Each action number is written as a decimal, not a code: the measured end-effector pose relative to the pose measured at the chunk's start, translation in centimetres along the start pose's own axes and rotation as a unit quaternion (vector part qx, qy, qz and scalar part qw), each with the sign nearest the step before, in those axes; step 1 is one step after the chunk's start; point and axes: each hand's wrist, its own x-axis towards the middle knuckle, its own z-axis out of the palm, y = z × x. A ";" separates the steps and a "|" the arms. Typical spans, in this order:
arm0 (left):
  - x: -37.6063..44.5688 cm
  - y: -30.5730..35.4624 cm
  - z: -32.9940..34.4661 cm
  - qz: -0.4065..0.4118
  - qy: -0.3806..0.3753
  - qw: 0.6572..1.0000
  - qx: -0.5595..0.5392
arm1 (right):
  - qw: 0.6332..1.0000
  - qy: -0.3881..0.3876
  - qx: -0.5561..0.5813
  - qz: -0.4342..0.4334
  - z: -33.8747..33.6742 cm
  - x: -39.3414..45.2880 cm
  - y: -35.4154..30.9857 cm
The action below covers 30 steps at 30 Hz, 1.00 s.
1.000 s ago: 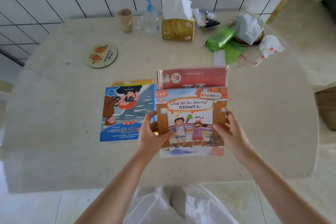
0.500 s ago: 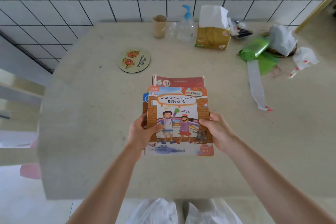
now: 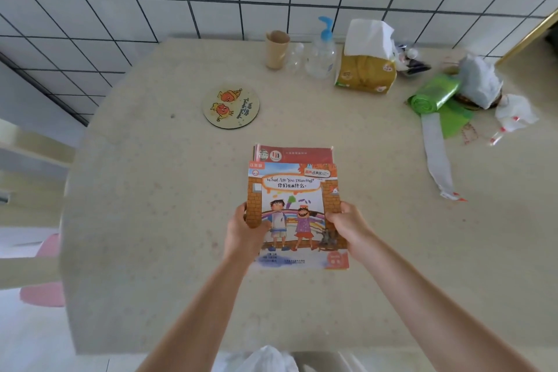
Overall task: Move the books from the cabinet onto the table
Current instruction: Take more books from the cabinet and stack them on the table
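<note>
While a tissue pack (image 3: 365,72) with a sheet standing out of its top sits at the far edge of the table (image 3: 151,220), beside a pump bottle (image 3: 321,54) of clear liquid and a brown cup (image 3: 276,50) whose contents cannot be seen, a person holds a stack of books (image 3: 294,211) over the tabletop's middle. From the head camera, the left hand (image 3: 244,232) grips the stack's left edge, thumb on the cover; the right hand (image 3: 347,225) clasps the right edge likewise. Both forearms reach forward. A red book (image 3: 294,154) shows behind the top picture book. A round coaster (image 3: 231,107) lies farther back.
</note>
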 end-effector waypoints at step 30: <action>-1.6 0.7 -1.4 0.074 0.039 0.993 0.082 | 0.975 0.136 -0.126 -0.120 -0.6 -3.9 4.2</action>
